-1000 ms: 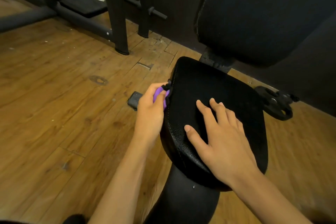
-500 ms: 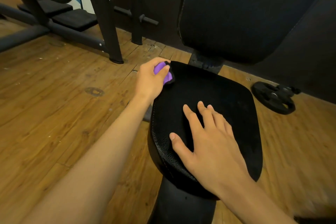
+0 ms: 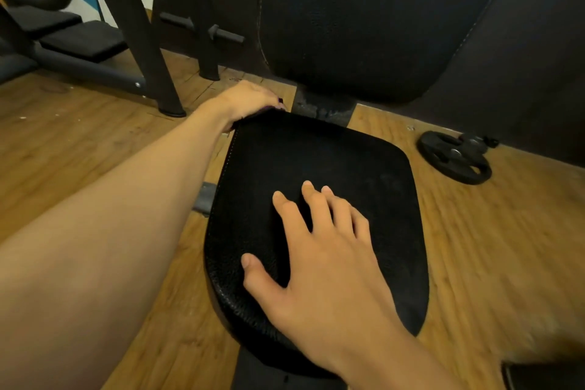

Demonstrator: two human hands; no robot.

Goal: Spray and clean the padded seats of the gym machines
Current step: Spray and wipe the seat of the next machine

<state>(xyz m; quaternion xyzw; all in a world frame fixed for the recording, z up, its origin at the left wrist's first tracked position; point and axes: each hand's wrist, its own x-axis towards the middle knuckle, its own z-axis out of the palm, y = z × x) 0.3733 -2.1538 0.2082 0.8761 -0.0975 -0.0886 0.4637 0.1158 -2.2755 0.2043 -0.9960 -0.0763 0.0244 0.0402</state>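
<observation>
A black padded seat (image 3: 364, 165) of a gym machine fills the middle of the view, with its black backrest pad (image 3: 354, 16) upright behind it. My left hand (image 3: 247, 100) is at the seat's far left corner, closed over a purple cloth (image 3: 280, 101) of which only a sliver shows under the fingers. My right hand (image 3: 319, 250) lies flat on the near part of the seat, fingers spread, holding nothing. No spray bottle is visible.
The floor is wooden planks (image 3: 79, 142). A black weight plate (image 3: 454, 157) lies on the floor to the right of the seat. Dark metal frame legs (image 3: 142, 41) and foot pads (image 3: 82, 39) of another machine stand at the back left.
My left hand has slid the purple cloth along the seat's left edge, from the near side to the far corner. The cloth is now almost hidden. My right hand stays flat on the seat.
</observation>
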